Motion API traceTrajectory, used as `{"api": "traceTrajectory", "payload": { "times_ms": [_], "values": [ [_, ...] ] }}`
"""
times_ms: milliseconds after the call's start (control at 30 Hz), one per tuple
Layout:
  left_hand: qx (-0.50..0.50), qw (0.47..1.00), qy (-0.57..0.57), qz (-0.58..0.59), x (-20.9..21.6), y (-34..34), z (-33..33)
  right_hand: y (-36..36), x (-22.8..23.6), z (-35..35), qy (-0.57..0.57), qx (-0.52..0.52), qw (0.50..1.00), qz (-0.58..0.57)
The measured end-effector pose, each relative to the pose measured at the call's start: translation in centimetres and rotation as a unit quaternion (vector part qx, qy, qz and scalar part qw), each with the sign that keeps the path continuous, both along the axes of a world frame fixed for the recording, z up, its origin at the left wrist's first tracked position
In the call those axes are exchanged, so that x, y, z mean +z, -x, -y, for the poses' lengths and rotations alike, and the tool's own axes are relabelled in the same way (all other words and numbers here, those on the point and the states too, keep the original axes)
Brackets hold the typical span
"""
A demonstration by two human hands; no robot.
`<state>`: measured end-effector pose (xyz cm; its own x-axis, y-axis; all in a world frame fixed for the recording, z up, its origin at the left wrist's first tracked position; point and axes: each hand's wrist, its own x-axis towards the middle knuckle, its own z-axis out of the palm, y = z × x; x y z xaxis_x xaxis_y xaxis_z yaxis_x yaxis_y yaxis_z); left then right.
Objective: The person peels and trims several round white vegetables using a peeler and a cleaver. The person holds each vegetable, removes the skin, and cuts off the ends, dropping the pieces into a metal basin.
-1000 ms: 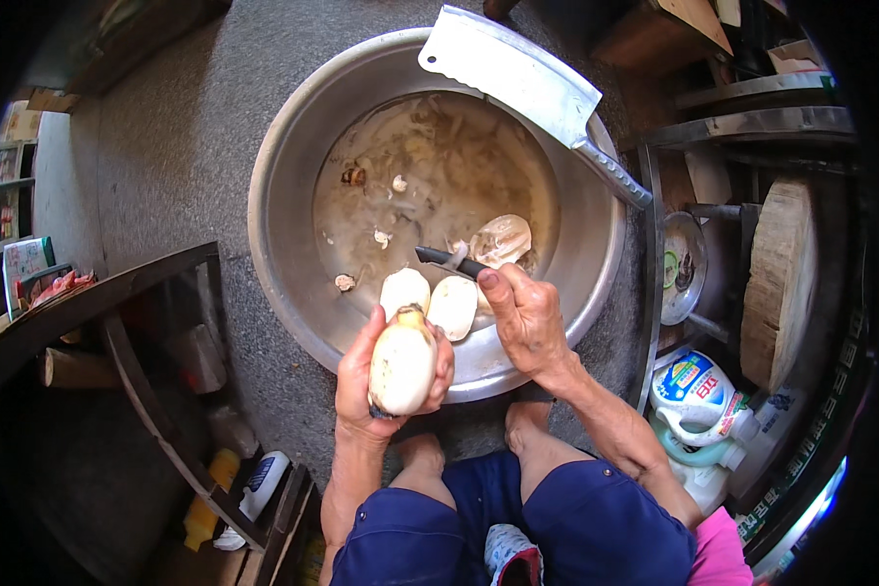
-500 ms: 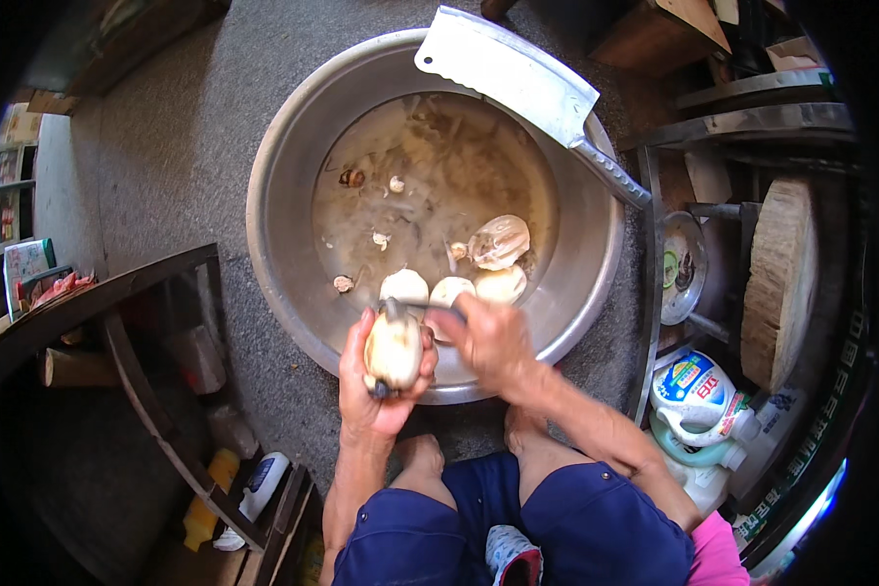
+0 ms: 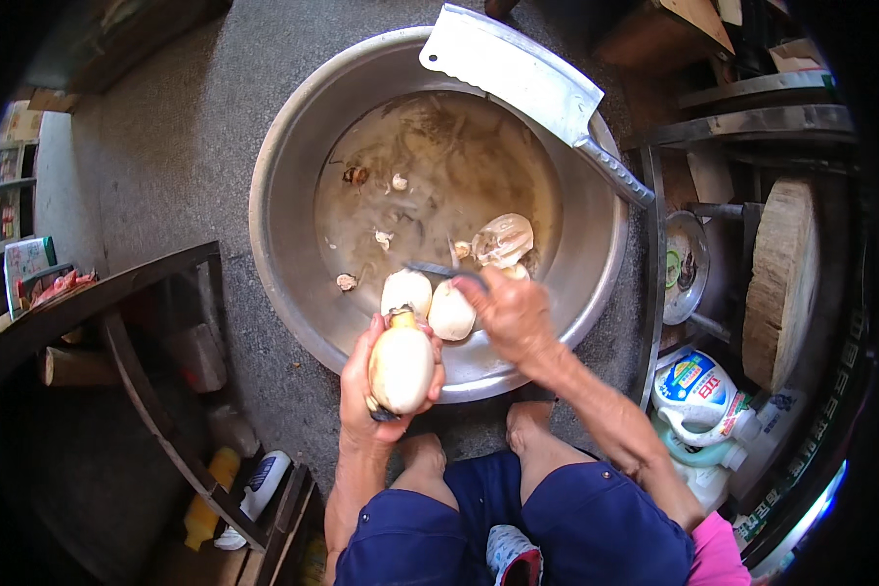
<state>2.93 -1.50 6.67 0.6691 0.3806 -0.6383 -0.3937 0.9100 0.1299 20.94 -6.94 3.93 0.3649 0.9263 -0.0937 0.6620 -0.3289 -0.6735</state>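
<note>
My left hand (image 3: pixel 358 391) is wrapped round a plump pale lotus root (image 3: pixel 401 371), tilted upright with dark nodes at both ends and brownish patches on its skin. Just above it, over the basin's near side, my right hand (image 3: pixel 520 314) is closed on a small knife (image 3: pixel 438 269), its narrow dark blade pointing left. The knife is apart from the root. Below the hands stands a wide metal basin (image 3: pixel 293 293) of murky brown water. Peeled white roots (image 3: pixel 451 311) lie at its near side, beside a larger piece (image 3: pixel 504 240) partly in the water.
A cleaver (image 3: pixel 518 73) rests across the basin's far right rim. Small scraps (image 3: pixel 355 176) float in the water. To the right, a rack holds a round wooden chopping board (image 3: pixel 781 283), a metal dish (image 3: pixel 686 266) and detergent bottles (image 3: pixel 695 396). A wooden frame (image 3: pixel 137 381) stands left.
My right hand has moved right, and the knife has come off the root. My left hand has lowered slightly and turned the root, showing a paler side and its yellowish upper neck.
</note>
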Motion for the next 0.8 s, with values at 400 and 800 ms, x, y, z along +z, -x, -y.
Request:
{"api": "traceTrajectory", "payload": {
  "times_ms": [400,800],
  "values": [
    [0.13,0.986,0.097,-0.046,-1.2,-0.6,-0.3,3.5,2.9,1.6,-0.142,0.14,0.979,-0.039],
    [0.1,0.99,0.064,-0.082,0.3,-1.2,-0.8,0.4,2.9,0.2,-0.037,0.03,0.995,-0.087]
  ]
}}
